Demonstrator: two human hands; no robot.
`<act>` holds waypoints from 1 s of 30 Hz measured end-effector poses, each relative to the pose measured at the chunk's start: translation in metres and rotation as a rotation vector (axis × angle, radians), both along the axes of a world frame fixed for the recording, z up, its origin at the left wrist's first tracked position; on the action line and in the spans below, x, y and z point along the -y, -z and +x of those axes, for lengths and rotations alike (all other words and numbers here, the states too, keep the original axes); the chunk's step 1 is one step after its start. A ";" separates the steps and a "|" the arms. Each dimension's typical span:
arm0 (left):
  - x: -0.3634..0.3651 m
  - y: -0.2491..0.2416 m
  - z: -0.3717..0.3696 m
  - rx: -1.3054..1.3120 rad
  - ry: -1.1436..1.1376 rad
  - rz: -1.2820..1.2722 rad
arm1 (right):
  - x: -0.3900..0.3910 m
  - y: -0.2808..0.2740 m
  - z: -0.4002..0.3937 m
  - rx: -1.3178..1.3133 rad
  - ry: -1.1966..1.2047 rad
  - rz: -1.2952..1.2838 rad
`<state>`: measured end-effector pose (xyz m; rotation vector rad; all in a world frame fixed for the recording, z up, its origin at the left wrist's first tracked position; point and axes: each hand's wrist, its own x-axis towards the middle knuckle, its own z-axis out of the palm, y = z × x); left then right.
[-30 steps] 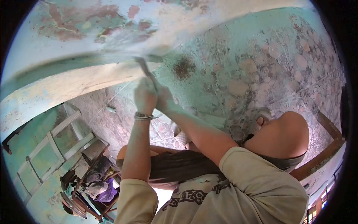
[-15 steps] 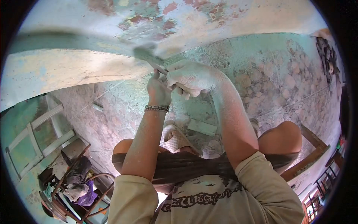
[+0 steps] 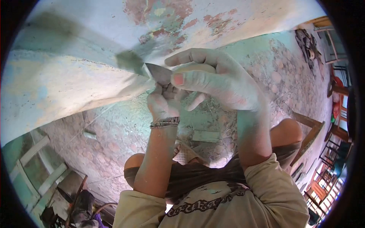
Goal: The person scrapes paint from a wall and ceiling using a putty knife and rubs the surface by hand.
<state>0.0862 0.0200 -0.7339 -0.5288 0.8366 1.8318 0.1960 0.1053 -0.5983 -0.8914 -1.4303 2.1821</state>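
Note:
My right hand [image 3: 224, 81], coated in pale dust, grips a putty knife [image 3: 159, 73] with its thumb along the near side. The metal blade points left toward the wall corner, and part of the light handle shows between thumb and fingers. Just below the blade is my left hand [image 3: 162, 105], palm turned up, fingers loosely bent and apart from the thumb. I see nothing held in it; the blade and right hand partly hide its fingertips. Close to the blade tip is the painted wall [image 3: 95, 79], its edge projecting toward my hands.
Peeling paint marks the upper wall [image 3: 163, 22]. On the dusty floor lie a flat pale block [image 3: 206, 136] and a small piece [image 3: 89, 135]. A wooden frame [image 3: 38, 163] stands left, beside a cluttered chair [image 3: 81, 205]. Wooden furniture [image 3: 323, 190] is at the right.
My right hand has turned and opened its grip around the handle, so the blade shows broadside. My left hand has moved slightly lower and off the blade. The view has shifted.

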 end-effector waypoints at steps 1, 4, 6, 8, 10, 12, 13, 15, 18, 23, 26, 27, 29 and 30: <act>0.004 0.006 -0.006 0.027 -0.002 0.041 | 0.003 -0.001 -0.005 0.009 0.044 0.091; 0.004 -0.001 -0.013 0.057 -0.124 -0.126 | 0.011 0.008 -0.034 0.035 0.292 0.336; 0.007 -0.004 -0.014 0.085 -0.116 -0.024 | 0.011 0.031 -0.051 -0.080 0.435 0.487; 0.009 -0.006 -0.013 0.063 -0.097 -0.037 | 0.014 0.044 -0.062 -0.252 0.479 0.455; 0.023 0.012 -0.013 -0.220 0.025 -0.069 | 0.022 0.052 -0.075 -0.532 0.558 0.413; 0.037 0.018 -0.016 -0.412 0.128 -0.133 | 0.030 0.044 -0.084 -0.681 0.591 0.495; 0.046 0.018 -0.016 -0.479 0.165 -0.175 | 0.036 0.036 -0.089 -0.697 0.603 0.565; 0.066 0.017 -0.015 -0.612 0.224 -0.280 | 0.044 0.033 -0.101 -0.651 0.581 0.578; 0.097 0.013 -0.009 -0.790 0.267 -0.461 | 0.042 0.030 -0.099 -0.699 0.503 0.452; 0.099 0.010 -0.013 -1.026 0.373 -0.725 | 0.021 0.037 -0.093 -0.566 0.666 0.424; 0.089 0.009 -0.015 -1.155 0.456 -0.831 | 0.006 0.049 -0.081 -0.465 0.472 0.246; 0.085 0.009 -0.016 -1.187 0.491 -0.858 | 0.012 0.047 -0.076 -0.500 0.485 0.240; 0.076 0.006 -0.019 -1.248 0.557 -0.911 | 0.021 0.046 -0.075 -0.666 0.594 0.318; 0.073 0.007 -0.021 -1.287 0.597 -0.948 | 0.026 0.053 -0.081 -0.622 0.633 0.347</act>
